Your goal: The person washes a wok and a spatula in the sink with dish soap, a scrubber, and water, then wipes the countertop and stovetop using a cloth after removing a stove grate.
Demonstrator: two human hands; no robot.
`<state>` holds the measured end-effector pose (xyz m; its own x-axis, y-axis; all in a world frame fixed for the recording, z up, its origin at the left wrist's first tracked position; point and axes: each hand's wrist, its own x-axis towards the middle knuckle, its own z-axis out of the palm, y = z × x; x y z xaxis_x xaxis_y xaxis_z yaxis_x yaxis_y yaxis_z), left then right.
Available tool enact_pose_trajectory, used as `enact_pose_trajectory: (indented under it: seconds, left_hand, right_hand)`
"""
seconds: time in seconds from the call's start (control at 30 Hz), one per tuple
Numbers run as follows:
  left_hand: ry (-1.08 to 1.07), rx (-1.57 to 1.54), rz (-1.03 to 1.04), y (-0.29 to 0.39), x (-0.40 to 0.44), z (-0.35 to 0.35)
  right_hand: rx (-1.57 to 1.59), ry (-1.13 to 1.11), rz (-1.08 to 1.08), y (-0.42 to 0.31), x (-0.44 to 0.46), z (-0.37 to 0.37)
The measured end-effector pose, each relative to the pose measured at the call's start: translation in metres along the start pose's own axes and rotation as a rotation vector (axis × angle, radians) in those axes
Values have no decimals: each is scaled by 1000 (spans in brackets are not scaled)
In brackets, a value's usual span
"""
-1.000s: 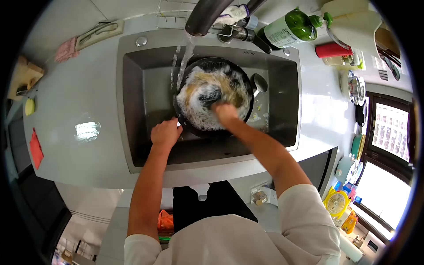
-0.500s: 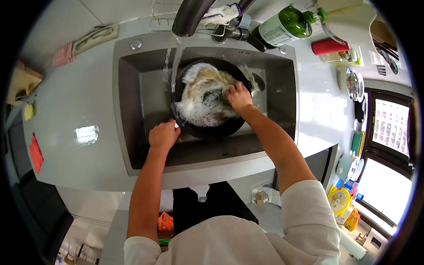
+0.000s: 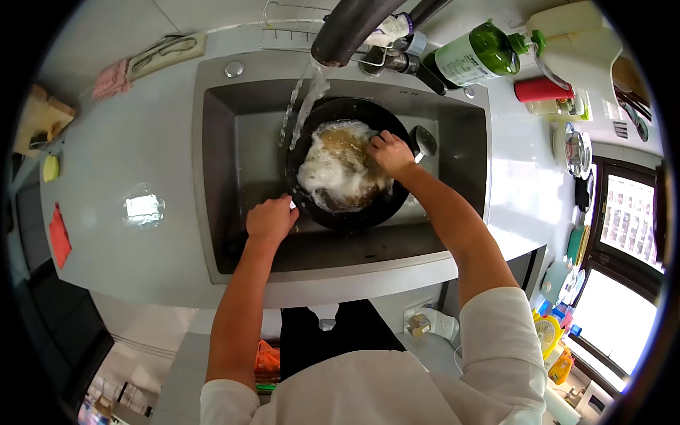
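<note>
A black round pan (image 3: 354,219) with foamy, brownish water (image 3: 340,170) in it lies in the grey sink (image 3: 262,255). My left hand (image 3: 270,219) is closed at the pan's lower left edge, on what looks like its handle, mostly hidden under the fingers. Inside the right part of the pan, my right hand (image 3: 391,152) has its fingers bent together at the foam; whatever they hold is hidden. Water runs from the dark faucet (image 3: 350,32) at the pan's upper left. A ladle (image 3: 424,140) lies right of the pan.
Behind the sink's right side are a green bottle (image 3: 474,55) and a red cylinder (image 3: 542,89). A wire rack (image 3: 294,25) is near the faucet. On the left counter lie a pink cloth (image 3: 112,78) and a red cloth (image 3: 59,236). Bowls (image 3: 572,150) stand far right.
My right hand has moved from the pan's middle to its right side. The foam has shrunk and shifted, showing more of the dark pan. My left hand keeps its place at the edge.
</note>
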<state>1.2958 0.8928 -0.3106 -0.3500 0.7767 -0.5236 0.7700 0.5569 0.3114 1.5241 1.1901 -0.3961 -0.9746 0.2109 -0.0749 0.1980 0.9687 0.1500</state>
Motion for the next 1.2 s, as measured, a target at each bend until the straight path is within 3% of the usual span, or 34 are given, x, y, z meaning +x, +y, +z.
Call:
enact_pose_trajectory:
  seconds: [0.17,0.23,0.3,0.43,0.47,0.57,0.63,0.67,0.7,0.73,0.77,0.83,0.9,0.93,0.97,1.03,1.07,1.1,1.17,1.2]
  left_hand:
    - [-34,33,-22,3,2,4]
    - [-39,17,-21,3,1,5]
    - [-11,-10,-16,2,3,0]
    - [12,-30,-8,1,0,1]
    - [3,-14,-18,2,-1,2]
    - [-16,-6,-26,0,1,5]
    - [-21,-24,-39,-2,0,4]
    - [-22,-42,-54,-3,-1,5]
    - [-21,-43,-53,-1,-1,2]
    - [-20,-34,-26,1,-3,-1]
    - [-21,-25,0,2,-3,-3]
    - [30,-45,10,1,-5,1]
    - [-13,-21,4,1,0,0]
    - [-10,-22,3,1,2,-1]
    - [-13,-25,6,1,0,-1]
    - [-19,-22,8,0,-1,-1]
    - [-6,-27,14,1,-1,-1]
    - [6,-34,18,0,-1,1]
    - [-6,-18,17,-1,0,1]
    - [-14,-2,20,0,1,0]
  right_hand:
    - [-28,137,-303,11,99,-24]
    - [-64,196,-316,15,87,-26]
    - [-83,96,-154,18,41,-18]
    - [184,-553,376,-66,-33,-17]
    - [327,-792,354,-87,-28,-39]
    - [549,-620,432,-142,-23,-39]
    - [630,-562,294,-146,-27,-49]
    - [535,-553,248,-127,-33,-40]
    - [437,-629,377,-106,-48,-6]
    - [327,-839,311,-73,-39,-42]
    - [108,-795,298,-55,-41,-54]
    - [75,-491,350,-60,-52,-56]
    - [341,-709,456,-102,-45,-40]
    - [408,-556,254,-114,-58,-22]
    - [411,-559,253,-108,-58,-16]
    - [100,-633,229,-78,-53,-3]
    - [8,-656,272,-59,-46,-35]
    - [119,-333,327,-51,-54,-37]
    - [60,-549,345,-82,-60,-32]
    - [137,-483,268,-102,-69,-22]
